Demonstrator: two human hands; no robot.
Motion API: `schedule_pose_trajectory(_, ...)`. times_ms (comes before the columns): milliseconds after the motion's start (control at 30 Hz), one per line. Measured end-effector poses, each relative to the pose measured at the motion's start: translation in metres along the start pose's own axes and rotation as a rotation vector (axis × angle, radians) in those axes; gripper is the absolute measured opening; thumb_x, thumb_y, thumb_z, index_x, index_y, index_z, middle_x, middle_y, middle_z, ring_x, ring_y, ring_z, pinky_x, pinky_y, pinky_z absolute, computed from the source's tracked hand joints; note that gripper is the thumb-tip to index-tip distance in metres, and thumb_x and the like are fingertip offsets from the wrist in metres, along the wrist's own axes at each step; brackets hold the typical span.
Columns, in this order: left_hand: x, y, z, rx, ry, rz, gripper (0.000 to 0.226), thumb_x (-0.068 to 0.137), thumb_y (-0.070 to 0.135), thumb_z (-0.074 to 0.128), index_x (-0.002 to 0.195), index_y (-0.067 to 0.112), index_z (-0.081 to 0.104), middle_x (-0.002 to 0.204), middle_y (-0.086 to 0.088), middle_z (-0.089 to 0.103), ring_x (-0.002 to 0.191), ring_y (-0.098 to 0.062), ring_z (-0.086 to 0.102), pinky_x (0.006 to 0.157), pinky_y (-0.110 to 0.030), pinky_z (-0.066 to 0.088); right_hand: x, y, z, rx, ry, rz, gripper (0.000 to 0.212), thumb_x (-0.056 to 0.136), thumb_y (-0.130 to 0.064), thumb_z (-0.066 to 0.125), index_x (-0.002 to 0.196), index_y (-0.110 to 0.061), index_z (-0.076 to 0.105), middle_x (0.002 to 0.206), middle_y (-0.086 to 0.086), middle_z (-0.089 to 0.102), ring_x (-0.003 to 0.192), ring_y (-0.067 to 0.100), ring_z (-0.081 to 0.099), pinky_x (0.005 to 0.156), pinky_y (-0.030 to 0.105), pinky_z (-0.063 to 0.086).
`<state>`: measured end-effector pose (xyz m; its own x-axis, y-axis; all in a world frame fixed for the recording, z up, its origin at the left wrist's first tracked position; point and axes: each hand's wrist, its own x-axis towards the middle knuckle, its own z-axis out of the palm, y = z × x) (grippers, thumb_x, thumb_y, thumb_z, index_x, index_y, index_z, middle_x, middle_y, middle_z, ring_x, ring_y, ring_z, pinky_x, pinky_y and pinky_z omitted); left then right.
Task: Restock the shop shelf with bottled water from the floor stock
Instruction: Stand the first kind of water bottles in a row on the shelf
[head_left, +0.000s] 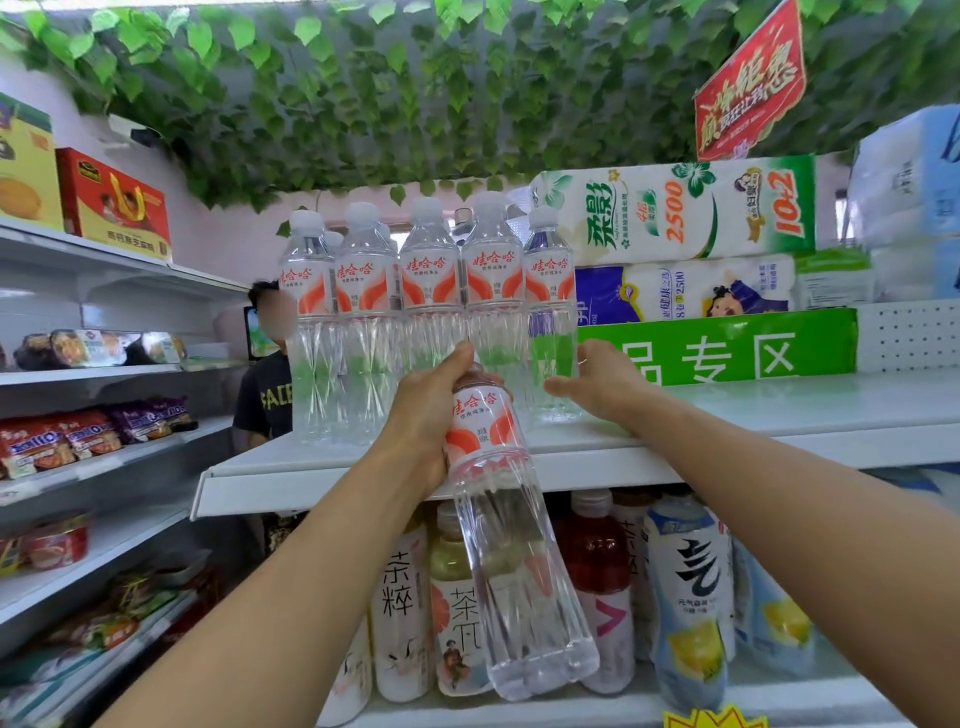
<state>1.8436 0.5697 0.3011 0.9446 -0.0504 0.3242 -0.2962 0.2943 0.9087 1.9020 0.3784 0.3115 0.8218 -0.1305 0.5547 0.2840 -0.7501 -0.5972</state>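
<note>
A row of several clear water bottles (431, 312) with red-and-white labels stands upright on the white top shelf (727, 410). My left hand (431, 415) grips another water bottle (511, 545) by its upper part, tilted, with its base hanging below the shelf's front edge. My right hand (602, 384) reaches over the shelf and touches the lower part of the rightmost standing bottle (551, 332), fingers loosely around its side.
Packs of tissue paper (675, 213) and a green sign (727, 353) fill the shelf's right rear. Tea and drink bottles (602, 582) crowd the shelf below. A person in a dark shirt (265, 395) stands behind the left end. Snack shelves (104, 452) run along the left.
</note>
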Motion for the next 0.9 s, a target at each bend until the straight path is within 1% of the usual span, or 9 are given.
schedule_pose_trajectory(100, 0.002, 0.000, 0.000, 0.005, 0.000, -0.001, 0.030, 0.095, 0.034, 0.062, 0.094, 0.004, 0.065, 0.083, -0.015, 0.071, 0.066, -0.025, 0.066, 0.065, -0.035, 0.058, 0.010, 0.004, 0.006, 0.000, -0.003, 0.002, 0.037, 0.087, -0.029, 0.072, 0.115, -0.009, 0.060, 0.106, 0.004, 0.064, 0.091, 0.017, 0.057, 0.059, 0.021, 0.035)
schedule_pose_trajectory(233, -0.001, 0.002, 0.001, 0.018, 0.010, -0.012, 0.030, 0.095, 0.034, 0.062, 0.095, 0.004, 0.065, 0.083, -0.014, 0.072, 0.068, -0.025, 0.067, 0.068, -0.037, 0.059, 0.011, 0.006, 0.007, 0.010, -0.020, 0.012, 0.039, 0.088, -0.030, 0.071, 0.119, -0.010, 0.060, 0.112, 0.005, 0.065, 0.097, 0.018, 0.059, 0.076, 0.027, 0.040)
schedule_pose_trajectory(333, -0.006, 0.006, 0.002, 0.025, 0.018, -0.019, 0.033, 0.095, 0.034, 0.062, 0.099, 0.002, 0.065, 0.082, -0.014, 0.072, 0.066, -0.025, 0.067, 0.062, -0.035, 0.059, -0.006, -0.004, -0.001, 0.030, -0.062, 0.007, 0.037, 0.092, -0.030, 0.067, 0.121, -0.007, 0.059, 0.114, 0.005, 0.064, 0.097, 0.019, 0.057, 0.081, 0.030, 0.041)
schedule_pose_trajectory(500, -0.024, 0.018, 0.010, 0.141, 0.002, 0.105, 0.031, 0.096, 0.034, 0.060, 0.099, 0.003, 0.065, 0.080, -0.010, 0.071, 0.058, -0.018, 0.067, 0.058, -0.029, 0.059, -0.076, -0.042, -0.023, 0.208, 0.101, -0.156, 0.038, 0.094, -0.044, 0.058, 0.114, -0.011, 0.062, 0.110, 0.004, 0.067, 0.099, 0.021, 0.063, 0.089, 0.039, 0.052)
schedule_pose_trajectory(600, -0.031, 0.039, 0.019, 0.163, -0.017, 0.236, 0.031, 0.097, 0.034, 0.057, 0.100, 0.003, 0.063, 0.086, -0.015, 0.069, 0.068, -0.027, 0.068, 0.072, -0.040, 0.059, -0.130, -0.063, -0.035, 0.368, -0.178, -0.211, 0.047, 0.080, -0.064, 0.057, 0.097, -0.021, 0.065, 0.092, -0.002, 0.070, 0.084, 0.015, 0.068, 0.075, 0.032, 0.058)
schedule_pose_trajectory(667, -0.034, 0.054, 0.028, 0.174, 0.016, 0.323, 0.035, 0.098, 0.034, 0.056, 0.100, 0.000, 0.062, 0.087, -0.019, 0.069, 0.072, -0.033, 0.070, 0.075, -0.043, 0.059, -0.152, -0.070, -0.033, 0.411, -0.346, -0.214, 0.036, 0.077, -0.056, 0.069, 0.101, -0.031, 0.057, 0.093, -0.010, 0.069, 0.081, 0.005, 0.069, 0.070, 0.022, 0.056)
schedule_pose_trajectory(767, -0.037, 0.070, 0.042, 0.190, 0.034, 0.426, 0.031, 0.099, 0.036, 0.053, 0.089, 0.007, 0.059, 0.079, -0.009, 0.069, 0.063, -0.019, 0.068, 0.066, -0.035, 0.058, -0.154, -0.070, -0.029, 0.451, -0.291, -0.172, 0.047, 0.082, -0.035, 0.075, 0.118, -0.022, 0.048, 0.094, 0.000, 0.070, 0.077, 0.008, 0.071, 0.074, 0.033, 0.058)
schedule_pose_trajectory(833, -0.034, 0.079, 0.049, 0.253, 0.014, 0.499, 0.038, 0.102, 0.043, 0.043, 0.102, 0.008, 0.060, 0.096, -0.006, 0.070, 0.074, -0.014, 0.069, 0.067, -0.032, 0.058, -0.146, -0.072, -0.035, 0.456, -0.184, -0.180, 0.048, 0.084, -0.030, 0.074, 0.121, -0.016, 0.047, 0.091, 0.003, 0.069, 0.075, 0.012, 0.071, 0.076, 0.036, 0.059)
schedule_pose_trajectory(900, -0.029, 0.085, 0.049, 0.347, 0.015, 0.566, 0.046, 0.104, 0.047, 0.035, 0.127, 0.011, 0.052, 0.118, -0.003, 0.064, 0.096, -0.012, 0.065, 0.068, -0.023, 0.050, -0.133, -0.070, -0.044, 0.521, -0.092, -0.179, 0.050, 0.082, -0.027, 0.076, 0.121, -0.016, 0.046, 0.090, 0.004, 0.069, 0.076, 0.015, 0.071, 0.079, 0.043, 0.060)
